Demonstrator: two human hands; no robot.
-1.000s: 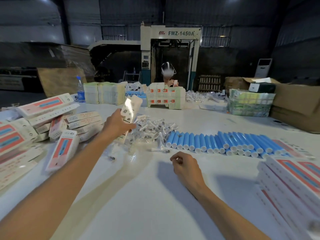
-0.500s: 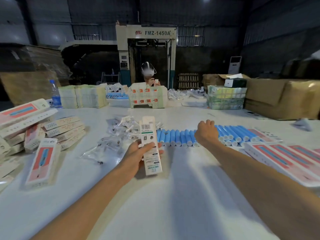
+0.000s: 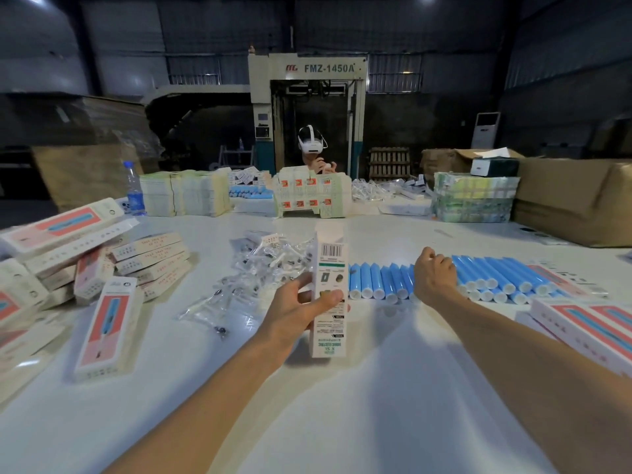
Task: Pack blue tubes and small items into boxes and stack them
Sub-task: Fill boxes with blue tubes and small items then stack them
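The table [image 3: 342, 422] has a smooth white top with a soft sheen. Around the printed matt cardboard box [image 3: 330, 295] at its middle: to the right, glossy blue plastic tubes [image 3: 485, 278] with white ends; to the left, crinkled clear plastic packets [image 3: 253, 275] that glint; further left, smooth card boxes [image 3: 106, 323] printed pink. Far right beyond it, dull brown corrugated cartons [image 3: 574, 203].

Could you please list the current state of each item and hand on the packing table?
White box: held upright in the left hand, top flap open.
Right hand: resting on the row of blue tubes, which lie side by side.
Clear packets: heaped loosely.
Packed boxes: stacked at left.
Water bottle: upright, capped.
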